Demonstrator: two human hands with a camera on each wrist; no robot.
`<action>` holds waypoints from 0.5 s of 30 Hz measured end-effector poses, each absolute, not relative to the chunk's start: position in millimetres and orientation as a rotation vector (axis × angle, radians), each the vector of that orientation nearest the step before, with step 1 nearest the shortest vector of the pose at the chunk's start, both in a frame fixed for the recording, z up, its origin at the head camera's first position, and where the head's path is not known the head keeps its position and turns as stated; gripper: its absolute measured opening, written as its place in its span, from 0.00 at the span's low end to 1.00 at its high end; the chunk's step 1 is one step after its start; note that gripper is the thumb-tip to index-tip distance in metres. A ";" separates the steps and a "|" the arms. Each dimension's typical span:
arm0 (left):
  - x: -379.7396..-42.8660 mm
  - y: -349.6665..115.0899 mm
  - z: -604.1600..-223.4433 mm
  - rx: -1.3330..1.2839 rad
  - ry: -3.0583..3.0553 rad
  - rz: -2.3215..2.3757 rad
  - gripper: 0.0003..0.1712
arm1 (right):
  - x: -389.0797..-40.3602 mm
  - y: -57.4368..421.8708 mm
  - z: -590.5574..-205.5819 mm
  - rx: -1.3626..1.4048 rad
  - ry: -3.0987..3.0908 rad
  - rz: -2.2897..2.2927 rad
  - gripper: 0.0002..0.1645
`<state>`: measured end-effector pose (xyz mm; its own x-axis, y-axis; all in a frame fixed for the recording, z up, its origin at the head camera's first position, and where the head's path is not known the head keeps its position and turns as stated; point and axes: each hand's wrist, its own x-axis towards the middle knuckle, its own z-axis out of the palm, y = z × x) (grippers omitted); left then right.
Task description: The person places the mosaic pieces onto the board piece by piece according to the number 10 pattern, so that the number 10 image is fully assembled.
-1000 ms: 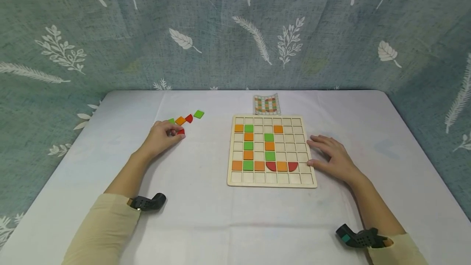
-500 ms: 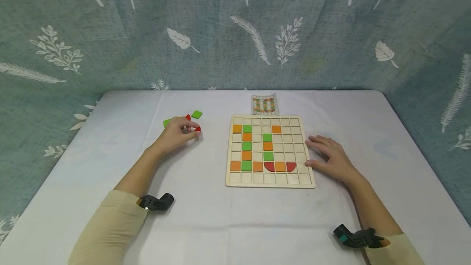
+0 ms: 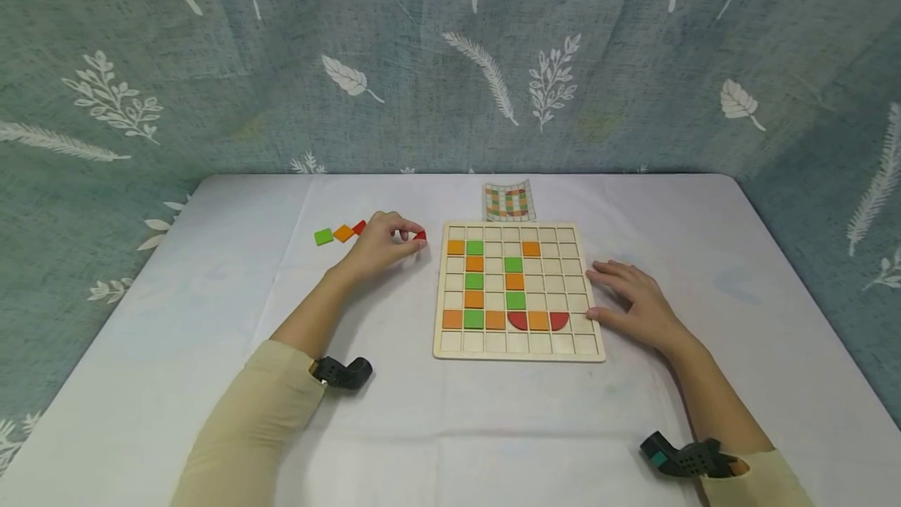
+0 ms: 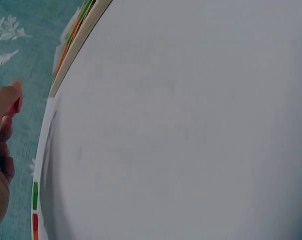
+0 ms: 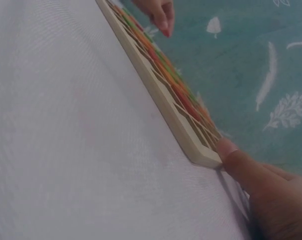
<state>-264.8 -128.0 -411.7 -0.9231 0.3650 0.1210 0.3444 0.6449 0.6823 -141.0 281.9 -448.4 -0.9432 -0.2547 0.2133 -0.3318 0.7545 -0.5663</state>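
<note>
Between thumb and fingertips my left hand pinches a small red rounded piece, held above the table just left of the wooden grid board. The left wrist view shows a bit of the same red piece at the fingertips. Orange and green square tiles and red quarter-circle pieces fill some of the board's cells. My right hand rests at the board's right edge with loosely spread fingers; in the right wrist view its thumb touches the rim.
A green tile, an orange tile and a red piece lie on the white-covered table, left of the left hand. Behind the board stands a pattern card. A leaf-print curtain hangs beyond the table.
My left hand has picked up the red piece and carried it rightward and slightly away, close to the board. It now hides the far green tile. The right hand and board stay put.
</note>
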 end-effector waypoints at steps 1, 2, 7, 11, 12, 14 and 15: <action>-265.6 -123.9 -412.5 0.616 2.830 1.180 0.14 | -140.8 282.1 -448.4 0.475 -2.825 0.947 0.39; -266.4 -119.6 -413.5 0.627 2.837 1.196 0.14 | -140.6 282.3 -448.4 0.476 -2.825 0.945 0.39; -269.0 -95.7 -416.3 0.691 2.833 1.241 0.14 | -140.7 282.4 -448.7 0.481 -2.821 0.947 0.39; -270.6 -76.2 -416.0 0.732 2.785 1.241 0.15 | -140.5 282.2 -448.6 0.475 -2.820 0.948 0.39; -270.9 -71.7 -415.4 0.742 2.777 1.235 0.15 | -140.4 282.1 -448.8 0.472 -2.823 0.944 0.39; -271.8 -63.2 -414.3 0.756 2.762 1.227 0.16 | -140.0 281.9 -448.6 0.466 -2.827 0.942 0.39; -272.3 -59.1 -413.9 0.763 2.758 1.222 0.16 | -139.8 281.8 -448.5 0.464 -2.830 0.937 0.39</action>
